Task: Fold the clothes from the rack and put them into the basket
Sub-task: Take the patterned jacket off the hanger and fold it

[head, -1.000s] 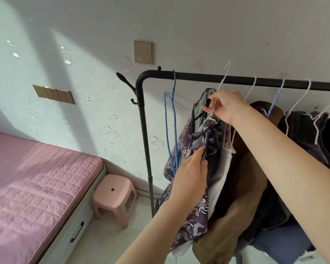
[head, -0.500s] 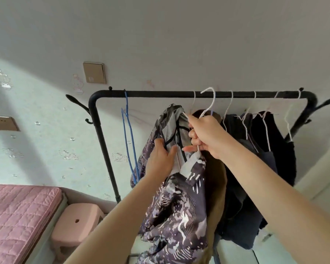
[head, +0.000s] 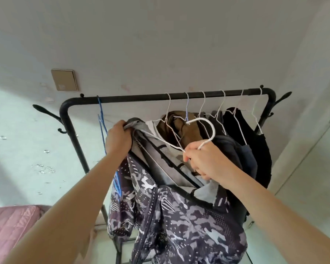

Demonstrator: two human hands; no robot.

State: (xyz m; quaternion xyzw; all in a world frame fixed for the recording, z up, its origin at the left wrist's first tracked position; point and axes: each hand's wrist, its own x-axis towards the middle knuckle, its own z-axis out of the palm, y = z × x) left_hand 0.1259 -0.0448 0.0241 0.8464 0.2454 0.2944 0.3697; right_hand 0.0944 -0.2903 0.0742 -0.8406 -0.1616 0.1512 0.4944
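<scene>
A camouflage-patterned jacket (head: 179, 216) with a grey lining hangs in front of the black clothes rack (head: 160, 97), off the bar. My left hand (head: 118, 139) grips the jacket's shoulder at its upper left. My right hand (head: 202, 159) holds the neck of the white hanger (head: 208, 130) that is still inside the jacket; its hook is free of the bar. On the bar behind hang a brown garment (head: 187, 130) and dark clothes (head: 244, 141) on white hangers. No basket is in view.
Empty blue hangers (head: 103, 126) dangle at the rack's left end. A pink mattress (head: 6, 225) lies at the lower left. A tan wall plate (head: 64, 80) sits above the rack. A pale door or panel (head: 312, 178) stands at the right.
The hanger with the jacket has come off the bar and down toward me. My left hand moved up from the jacket's front to its shoulder. The view tilted upward and rightward.
</scene>
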